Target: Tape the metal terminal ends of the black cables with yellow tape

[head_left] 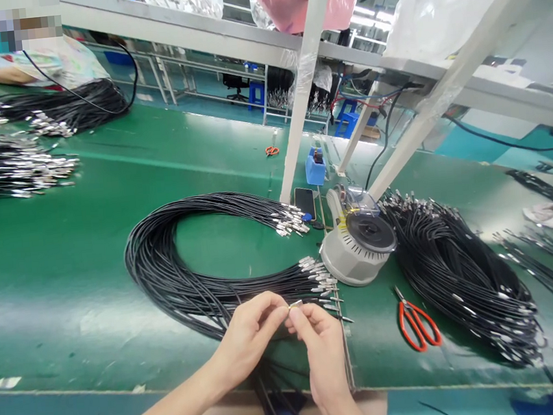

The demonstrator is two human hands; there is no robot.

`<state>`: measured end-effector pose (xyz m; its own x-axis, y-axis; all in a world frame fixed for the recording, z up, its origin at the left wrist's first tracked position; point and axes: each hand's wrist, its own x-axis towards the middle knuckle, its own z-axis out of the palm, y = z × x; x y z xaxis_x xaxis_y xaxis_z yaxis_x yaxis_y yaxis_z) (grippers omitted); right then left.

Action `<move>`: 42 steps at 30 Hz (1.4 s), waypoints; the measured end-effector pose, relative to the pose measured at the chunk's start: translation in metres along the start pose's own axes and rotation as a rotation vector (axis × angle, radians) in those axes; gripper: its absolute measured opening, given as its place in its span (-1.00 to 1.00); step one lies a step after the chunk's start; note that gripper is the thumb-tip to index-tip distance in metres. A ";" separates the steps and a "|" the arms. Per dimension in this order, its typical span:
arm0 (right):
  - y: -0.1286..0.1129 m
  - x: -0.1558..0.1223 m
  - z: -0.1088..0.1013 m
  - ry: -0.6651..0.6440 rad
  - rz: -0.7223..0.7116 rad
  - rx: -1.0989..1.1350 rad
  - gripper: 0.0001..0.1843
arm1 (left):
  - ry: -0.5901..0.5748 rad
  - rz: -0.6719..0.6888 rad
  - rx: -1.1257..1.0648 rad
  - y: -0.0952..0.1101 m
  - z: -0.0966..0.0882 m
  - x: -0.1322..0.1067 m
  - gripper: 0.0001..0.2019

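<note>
Just above the front part of the table, my left hand (256,330) and my right hand (318,340) meet fingertip to fingertip. Both are closed in a pinch around a small shiny metal cable connector (294,305); the fingers cover most of it. Black cables (270,397) hang below my hands toward my lap. Right behind my hands lies a bent bundle of black cables (152,258), its silvery connectors (318,275) pointing right. Beyond my right hand rest red-handled snips (417,325).
A round white tape dispenser (359,255) stands beside a large cable coil (459,275). A phone (304,201), a blue box (316,168) and orange-handled scissors (272,150) lie farther back. Slanted posts (306,80) hold a shelf. More cable bundles (3,162) and a person (54,62) are left.
</note>
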<state>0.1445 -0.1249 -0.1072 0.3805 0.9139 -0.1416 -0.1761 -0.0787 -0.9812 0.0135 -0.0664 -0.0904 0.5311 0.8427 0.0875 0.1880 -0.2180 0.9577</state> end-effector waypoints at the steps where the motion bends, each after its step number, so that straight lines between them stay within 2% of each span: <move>1: 0.000 0.000 0.001 0.007 0.000 -0.002 -0.72 | 0.000 0.004 -0.001 0.000 0.000 0.000 -0.72; 5: 0.001 0.000 -0.002 -0.031 -0.021 -0.062 -0.74 | -0.007 0.014 0.016 0.000 -0.002 0.000 -0.72; 8: -0.003 -0.001 -0.007 -0.079 -0.059 -0.202 -0.78 | -0.010 0.001 0.043 0.000 -0.003 0.000 -0.72; 11: -0.010 0.000 -0.011 -0.066 -0.133 -0.350 -0.82 | -0.040 0.004 0.083 0.003 -0.005 -0.002 -0.72; 14: -0.015 0.002 -0.012 -0.075 -0.168 -0.386 -0.82 | -0.084 0.019 0.107 0.006 -0.007 -0.005 -0.71; 20: -0.015 -0.006 -0.015 -0.091 -0.106 -0.298 -0.79 | -0.003 -0.011 0.084 0.004 -0.007 -0.005 -0.73; 31: -0.008 -0.007 -0.006 -0.073 -0.036 -0.079 -0.76 | 0.020 0.024 0.089 0.002 -0.002 -0.007 -0.74; 42: 0.000 -0.006 0.003 0.008 -0.013 -0.016 -0.71 | 0.014 0.049 0.102 0.001 -0.001 -0.009 -0.74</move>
<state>0.1392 -0.1296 -0.1059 0.3898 0.9117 -0.1297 -0.1569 -0.0731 -0.9849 0.0078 -0.0739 -0.0901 0.5305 0.8364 0.1382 0.2451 -0.3074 0.9194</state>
